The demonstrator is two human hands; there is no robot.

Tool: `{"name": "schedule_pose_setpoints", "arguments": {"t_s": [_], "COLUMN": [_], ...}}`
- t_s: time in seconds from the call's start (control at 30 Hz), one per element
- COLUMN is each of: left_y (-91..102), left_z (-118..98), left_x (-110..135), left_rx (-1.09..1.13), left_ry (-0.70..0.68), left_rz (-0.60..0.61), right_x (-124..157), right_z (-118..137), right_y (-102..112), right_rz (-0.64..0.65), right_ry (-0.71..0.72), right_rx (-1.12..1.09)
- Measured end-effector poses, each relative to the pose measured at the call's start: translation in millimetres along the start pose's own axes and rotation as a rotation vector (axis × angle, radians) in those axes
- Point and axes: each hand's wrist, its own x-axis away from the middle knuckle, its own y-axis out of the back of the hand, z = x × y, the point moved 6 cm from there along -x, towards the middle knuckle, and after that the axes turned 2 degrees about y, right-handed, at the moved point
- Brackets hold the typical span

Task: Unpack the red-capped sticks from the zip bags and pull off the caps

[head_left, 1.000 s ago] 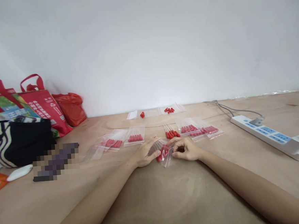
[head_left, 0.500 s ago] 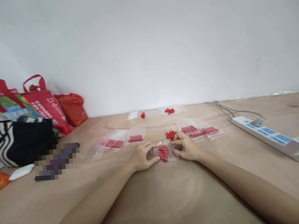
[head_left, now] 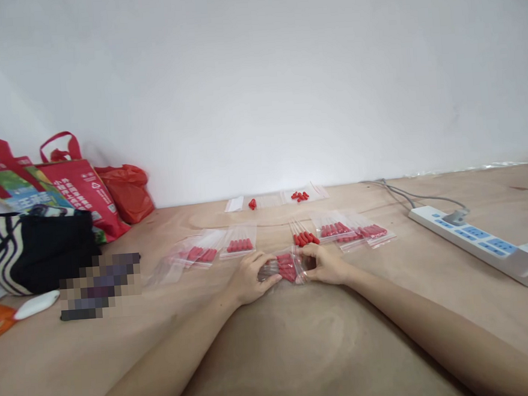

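The left hand [head_left: 250, 278] pinches one end of a small clear bag of red pieces [head_left: 287, 267] and the right hand [head_left: 325, 265] grips the other, so the bag lies between them on the plywood table [head_left: 275, 354]. Two red totes [head_left: 70, 181] stand far left, two clusters of filled bags [head_left: 213, 250] lie beyond the hands, and one power strip [head_left: 479, 244] lies right. The wall [head_left: 282, 70] is white.

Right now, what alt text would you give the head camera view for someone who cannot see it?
The left hand and right hand hold a small clear bag of red pieces on a wooden table. More filled bags lie beyond; a power strip sits right, shopping bags left.
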Motion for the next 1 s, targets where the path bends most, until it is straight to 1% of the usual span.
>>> {"name": "schedule_pose_setpoints", "arguments": {"t_s": [0.07, 0.2, 0.3, 0.43, 0.53, 0.6, 0.7, 0.77, 1.0], "left_y": [0.0, -0.4, -1.3, -1.8, -2.1, -2.5, -3.7, -4.3, -5.6], "left_z": [0.7, 1.5, 2.6, 4.4, 5.4, 5.7, 6.6, 7.5, 7.2], "left_x": [-0.4, -0.9, -1.1, -1.8, -2.7, -3.4, -4.1, -4.2, -3.5], "left_rx": [0.003, 0.005, 0.001, 0.014, 0.03, 0.045, 0.064, 0.07, 0.07], "left_ry": [0.008, 0.019, 0.025, 0.032, 0.037, 0.033, 0.025, 0.027, 0.018], "left_rz": [0.0, 0.006, 0.006, -0.011, -0.02, -0.014, 0.004, 0.011, 0.028], "right_x": [-1.7, -3.3, -3.4, -2.9, -2.3, -2.6, -3.8, -4.6, -6.7], "right_z": [-0.5, -4.5, -5.0, -5.3, -5.0, -1.8, 5.9, 8.5, 5.5], "right_y": [-2.4, -6.4, -7.0, -10.3, -11.5, -12.3, -10.4, -8.4, -8.1], "right_rz": [0.004, 0.011, -0.017, -0.072, -0.13, -0.123, -0.098, -0.088, -0.053], "right_ry": [-0.034, -0.16, -0.205, -0.201, -0.183, -0.161, -0.104, -0.091, -0.135], "right_rx": [-0.023, -0.095, -0.096, -0.175, -0.184, -0.139, 0.002, 0.068, 0.007]}}
